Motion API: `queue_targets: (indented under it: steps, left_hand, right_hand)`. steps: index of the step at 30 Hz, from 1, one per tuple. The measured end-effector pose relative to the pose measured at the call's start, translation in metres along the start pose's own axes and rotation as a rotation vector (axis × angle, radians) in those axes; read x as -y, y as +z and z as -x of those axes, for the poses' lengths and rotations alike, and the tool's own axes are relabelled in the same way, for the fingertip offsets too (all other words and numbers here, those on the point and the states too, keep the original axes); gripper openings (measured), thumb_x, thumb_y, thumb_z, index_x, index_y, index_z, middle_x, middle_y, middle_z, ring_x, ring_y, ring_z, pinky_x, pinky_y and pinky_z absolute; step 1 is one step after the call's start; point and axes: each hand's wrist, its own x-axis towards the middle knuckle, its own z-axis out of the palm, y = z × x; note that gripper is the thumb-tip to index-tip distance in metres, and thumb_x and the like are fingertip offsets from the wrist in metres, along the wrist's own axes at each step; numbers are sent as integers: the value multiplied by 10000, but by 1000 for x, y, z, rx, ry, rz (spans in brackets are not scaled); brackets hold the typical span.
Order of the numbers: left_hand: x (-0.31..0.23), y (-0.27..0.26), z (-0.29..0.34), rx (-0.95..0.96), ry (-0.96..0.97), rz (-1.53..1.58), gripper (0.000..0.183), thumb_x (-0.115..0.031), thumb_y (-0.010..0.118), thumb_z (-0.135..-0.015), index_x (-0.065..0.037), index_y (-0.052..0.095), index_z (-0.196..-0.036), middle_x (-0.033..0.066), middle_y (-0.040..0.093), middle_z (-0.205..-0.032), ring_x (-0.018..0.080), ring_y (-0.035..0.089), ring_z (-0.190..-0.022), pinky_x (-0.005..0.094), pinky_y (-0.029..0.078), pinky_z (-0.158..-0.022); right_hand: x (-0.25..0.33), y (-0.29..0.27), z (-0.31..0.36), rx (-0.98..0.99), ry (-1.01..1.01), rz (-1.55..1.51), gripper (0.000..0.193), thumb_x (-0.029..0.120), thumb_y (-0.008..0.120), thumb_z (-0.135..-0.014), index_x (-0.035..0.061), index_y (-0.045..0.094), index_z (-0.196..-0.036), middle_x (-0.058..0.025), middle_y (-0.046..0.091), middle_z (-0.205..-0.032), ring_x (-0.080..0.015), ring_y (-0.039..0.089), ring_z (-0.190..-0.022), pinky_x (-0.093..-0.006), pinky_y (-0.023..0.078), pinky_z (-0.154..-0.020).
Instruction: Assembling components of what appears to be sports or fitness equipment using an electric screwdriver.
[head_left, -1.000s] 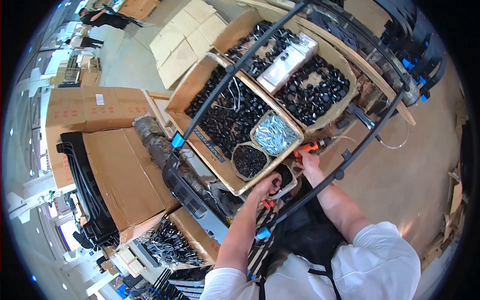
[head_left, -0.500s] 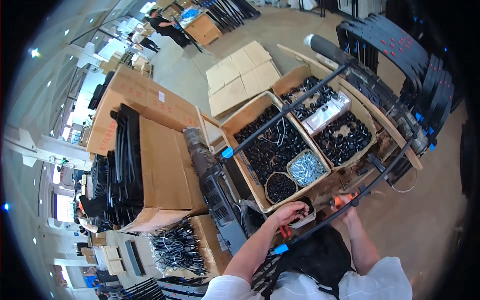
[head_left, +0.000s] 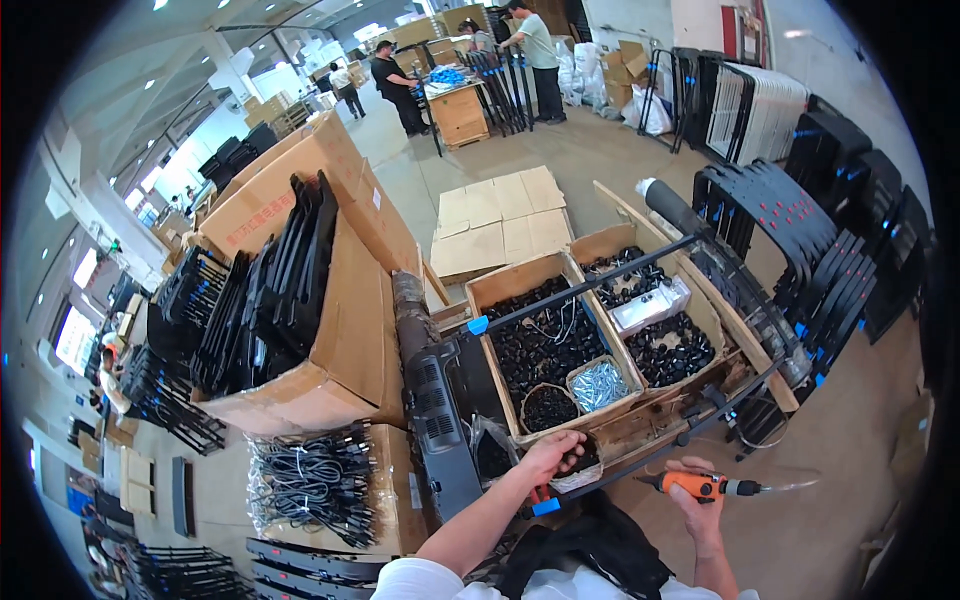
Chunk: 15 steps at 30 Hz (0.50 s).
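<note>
Rough, pale wood everywhere here: the tray point(head_left: 510, 436) at about 4 o'clock, its thin plank walls penning in a glossy heap of round black knobs point(head_left: 540, 355). At its near end, a cup of bright, slim silver screws point(head_left: 598, 384) glitters beside a rounder cup of fine, dark, grainy bits point(head_left: 548, 408). A smooth black bar point(head_left: 625, 272) with a blue cap point(head_left: 478, 325) slants across the top, and creased brown cardboard point(head_left: 355, 345) bulks up at 9 o'clock.

Now the hands! The left point(head_left: 556, 455) reaches in at 5 o'clock, forearm stretched up from the lower edge, fingers curled down into a pale-rimmed tub point(head_left: 578, 484); whether they pinch anything, I can't tell. The right point(head_left: 702, 512) is out at 4 o'clock, forearm rising from below, fingers wrapped around a power screwdriver point(head_left: 704, 487), well apart from the left.

And that screwdriver: bright orange body, stubby and rounded, lying nearly level above the floor point(head_left: 790, 440), black collar at its 3 o'clock end, a blurred pale streak beyond it.
</note>
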Motion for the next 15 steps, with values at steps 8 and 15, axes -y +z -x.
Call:
queue_targets:
  steps: [8,15]
  left_hand:
    - [-7,18,46,-111,234,368,226,-256,552,-1127,-77,674,-1192,-41,601,-893,76,523,-726,231,411,-592]
    - [-3,15,88,-239,380,768,228,-336,556,-1123,-118,598,-1070,-45,560,-811,77,485,-640,218,373,-520]
  right_hand:
    - [12,88,-69,300,-239,70,554,69,792,-856,6,534,-1342,-195,701,-1283,-237,691,-1161,-408,540,-1053]
    - [7,145,-98,636,-174,63,507,52,782,-888,19,551,-1338,-155,681,-1313,-227,670,-1190,-396,522,-1073]
